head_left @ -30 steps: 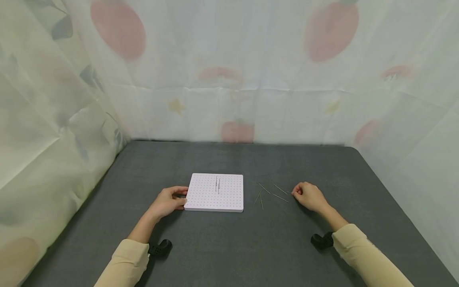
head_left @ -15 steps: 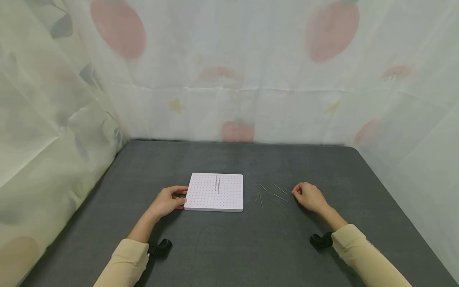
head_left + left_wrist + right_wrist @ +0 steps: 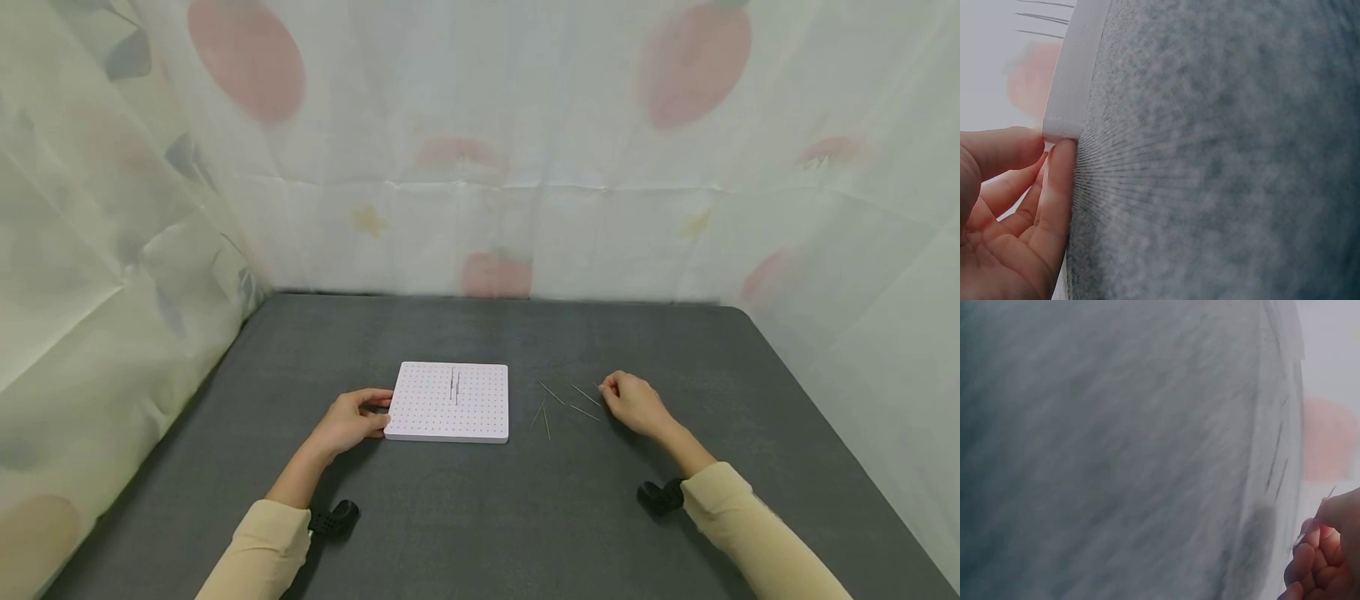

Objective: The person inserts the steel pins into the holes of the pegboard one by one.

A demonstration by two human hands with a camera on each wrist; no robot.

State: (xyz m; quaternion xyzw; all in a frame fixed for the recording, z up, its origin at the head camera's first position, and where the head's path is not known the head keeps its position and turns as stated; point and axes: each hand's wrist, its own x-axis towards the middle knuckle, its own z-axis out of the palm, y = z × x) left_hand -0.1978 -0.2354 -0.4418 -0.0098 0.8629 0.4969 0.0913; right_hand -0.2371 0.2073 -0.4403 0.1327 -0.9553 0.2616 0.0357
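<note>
A white pegboard [image 3: 427,423] with rows of small holes lies on the dark table. My left hand [image 3: 347,423] holds its left side near the front corner. In the left wrist view the thumb lies at the top edge of the board [image 3: 1075,69] and a finger sits against its side. A few thin needles [image 3: 456,387] stand upright from the board's upper middle. To the right, my right hand [image 3: 632,402] pinches a needle [image 3: 1333,491] between thumb and fingers, its tip poking out in the right wrist view. It is close beside the loose needles [image 3: 585,394] on the table.
Several loose needles [image 3: 552,392] lie scattered between the board and my right hand. The dark grey table [image 3: 480,517] meets a white curtain [image 3: 570,125] with strawberry prints at the back. More curtain [image 3: 97,333] hangs along the left side.
My right hand has lifted slightly and moved left with the needle, nearer the loose needles. My left hand and the board stay where they were.
</note>
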